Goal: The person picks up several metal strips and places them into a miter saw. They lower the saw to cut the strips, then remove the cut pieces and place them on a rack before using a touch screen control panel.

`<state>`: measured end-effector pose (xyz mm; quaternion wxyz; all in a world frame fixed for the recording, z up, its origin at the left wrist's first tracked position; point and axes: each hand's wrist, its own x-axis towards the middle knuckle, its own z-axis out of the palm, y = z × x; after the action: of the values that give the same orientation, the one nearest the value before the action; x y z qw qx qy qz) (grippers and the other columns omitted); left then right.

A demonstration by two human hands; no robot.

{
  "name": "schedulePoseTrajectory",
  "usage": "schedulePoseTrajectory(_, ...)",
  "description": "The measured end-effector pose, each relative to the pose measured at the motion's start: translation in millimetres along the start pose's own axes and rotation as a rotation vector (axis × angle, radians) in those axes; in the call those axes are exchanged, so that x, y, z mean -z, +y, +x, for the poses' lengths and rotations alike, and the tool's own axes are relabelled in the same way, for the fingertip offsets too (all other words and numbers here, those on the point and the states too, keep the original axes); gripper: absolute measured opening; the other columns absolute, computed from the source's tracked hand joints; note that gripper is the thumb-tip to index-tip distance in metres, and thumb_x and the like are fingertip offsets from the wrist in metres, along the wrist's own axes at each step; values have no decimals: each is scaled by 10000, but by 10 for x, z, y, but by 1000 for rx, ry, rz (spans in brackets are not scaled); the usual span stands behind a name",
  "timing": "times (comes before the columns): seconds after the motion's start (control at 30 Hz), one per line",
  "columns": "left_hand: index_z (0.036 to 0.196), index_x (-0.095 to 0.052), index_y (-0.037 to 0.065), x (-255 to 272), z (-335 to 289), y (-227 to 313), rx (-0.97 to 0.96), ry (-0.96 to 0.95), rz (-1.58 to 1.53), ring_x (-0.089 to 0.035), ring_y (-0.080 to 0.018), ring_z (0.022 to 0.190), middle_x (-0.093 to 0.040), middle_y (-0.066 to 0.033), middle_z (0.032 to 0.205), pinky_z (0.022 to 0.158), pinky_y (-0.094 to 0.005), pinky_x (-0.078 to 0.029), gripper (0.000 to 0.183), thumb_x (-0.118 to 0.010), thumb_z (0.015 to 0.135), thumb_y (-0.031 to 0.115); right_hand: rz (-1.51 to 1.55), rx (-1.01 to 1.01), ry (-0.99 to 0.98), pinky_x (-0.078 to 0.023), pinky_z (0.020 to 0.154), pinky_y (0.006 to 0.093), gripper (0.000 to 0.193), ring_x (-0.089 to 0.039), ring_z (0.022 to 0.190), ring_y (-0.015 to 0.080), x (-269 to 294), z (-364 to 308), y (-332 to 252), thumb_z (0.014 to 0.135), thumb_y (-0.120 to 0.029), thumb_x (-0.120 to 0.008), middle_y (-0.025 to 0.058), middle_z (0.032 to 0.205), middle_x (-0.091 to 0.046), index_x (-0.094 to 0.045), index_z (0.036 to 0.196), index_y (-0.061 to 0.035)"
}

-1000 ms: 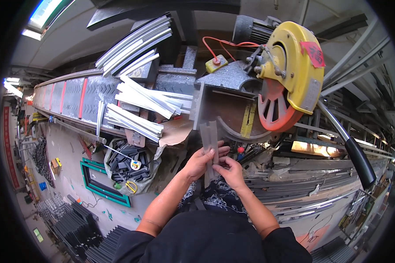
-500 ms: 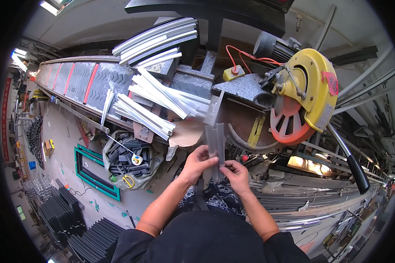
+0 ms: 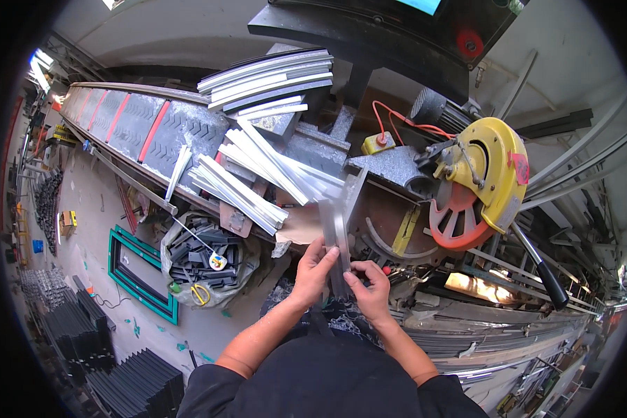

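In front of my body, a short silvery metal profile [image 3: 335, 228] stands nearly upright between my hands, blurred by motion. My left hand [image 3: 316, 276] is closed round its left side, thumb pressed on its face. On the right side, the bent fingers and thumb of my right hand [image 3: 371, 289] pinch it lower down. Just beyond its far end, another metal strip [image 3: 357, 194] lies at the saw table's edge; whether the two touch I cannot tell. Loose silvery profiles [image 3: 240, 194] lie fanned out on the bench to the left.
A chop saw with a yellow guard [image 3: 496, 164], red-orange lower guard [image 3: 458, 214] and black handle [image 3: 552, 285] stands at the right. Left of it is a yellow switch box [image 3: 378, 143] with an orange cable. Below the bench are a bag of dark offcuts [image 3: 203, 254] and green frames [image 3: 139, 268].
My view has shifted, bringing more of the dark machine at the top into sight. The profile leans slightly more to the left in my hands; both hands still grip it.
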<state>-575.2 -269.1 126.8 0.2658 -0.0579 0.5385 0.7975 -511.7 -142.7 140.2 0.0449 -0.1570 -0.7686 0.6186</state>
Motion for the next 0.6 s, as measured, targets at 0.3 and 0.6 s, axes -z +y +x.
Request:
schedulePoseTrajectory(0.3,1398,-335,87,-1,44,125,-81,22,-40,-519,-103,972,-535,-58,1162,841,-244,-442,445,-434,973,175,258,-138,46,-454,648,254,157,-559,705,112,-117,102,-56,808,-83,-619,41,816,-572,-572,939,-9)
schedulePoseTrajectory(0.6,1407,-298,66,-45,75,91,65,9,-287,-512,-122,1056,-532,-54,1203,916,-277,-421,457,-416,976,164,-320,169,53,-452,684,379,245,-571,772,324,-290,144,-217,789,-165,-655,132,820,-570,-562,975,-34)
